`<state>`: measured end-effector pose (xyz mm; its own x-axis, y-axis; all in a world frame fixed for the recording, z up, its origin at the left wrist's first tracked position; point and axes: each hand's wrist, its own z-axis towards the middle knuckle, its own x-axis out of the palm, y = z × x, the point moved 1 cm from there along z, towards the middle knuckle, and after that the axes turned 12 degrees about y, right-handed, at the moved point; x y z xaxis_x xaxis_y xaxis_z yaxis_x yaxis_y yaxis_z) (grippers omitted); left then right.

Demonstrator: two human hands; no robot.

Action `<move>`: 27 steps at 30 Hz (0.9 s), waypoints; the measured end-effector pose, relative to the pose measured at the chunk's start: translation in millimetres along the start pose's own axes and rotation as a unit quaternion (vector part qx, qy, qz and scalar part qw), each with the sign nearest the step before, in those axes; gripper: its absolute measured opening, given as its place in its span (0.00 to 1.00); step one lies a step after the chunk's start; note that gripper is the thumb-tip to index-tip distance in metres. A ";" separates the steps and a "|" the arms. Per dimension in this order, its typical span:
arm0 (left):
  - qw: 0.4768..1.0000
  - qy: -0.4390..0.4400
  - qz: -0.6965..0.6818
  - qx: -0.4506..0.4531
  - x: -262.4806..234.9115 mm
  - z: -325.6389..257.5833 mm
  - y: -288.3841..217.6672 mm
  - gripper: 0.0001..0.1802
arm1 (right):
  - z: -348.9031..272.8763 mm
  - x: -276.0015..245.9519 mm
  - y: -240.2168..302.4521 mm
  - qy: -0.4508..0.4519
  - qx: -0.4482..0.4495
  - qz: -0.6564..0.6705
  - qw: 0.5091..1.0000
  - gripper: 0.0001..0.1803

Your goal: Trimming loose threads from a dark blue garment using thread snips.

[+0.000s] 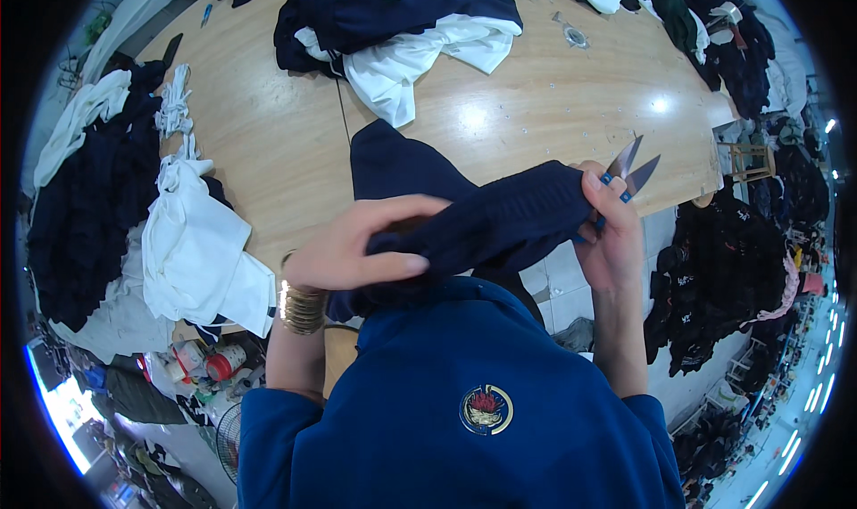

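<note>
Navy cloth (482, 223) stretches above the table's (268, 143) near edge, my left hand (357, 250) pinching one end and my right hand (607, 232) clamping the other beside snips (632, 171), taut for trimming, I judge.

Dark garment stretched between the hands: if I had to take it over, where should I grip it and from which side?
Probably the bare middle of the garment, coming from above. It spans taut between the left hand and the right hand, so only that stretch is free. Keep clear of the right end, where the snips point up.
</note>
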<state>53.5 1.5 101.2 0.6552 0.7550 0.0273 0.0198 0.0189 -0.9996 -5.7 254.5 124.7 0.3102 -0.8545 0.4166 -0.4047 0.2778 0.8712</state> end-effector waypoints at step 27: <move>0.989 -0.072 -0.121 -0.055 28.9 43.9 -17.6 0.16 | -17.9 28.2 14.4 -0.030 -0.162 -0.521 0.838 0.13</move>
<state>38.9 51.7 119.4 0.5070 0.8229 0.2564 0.2505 0.1439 -0.9574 12.6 242.2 153.6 0.3027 -0.7253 -0.6183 0.3161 -0.5357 0.7831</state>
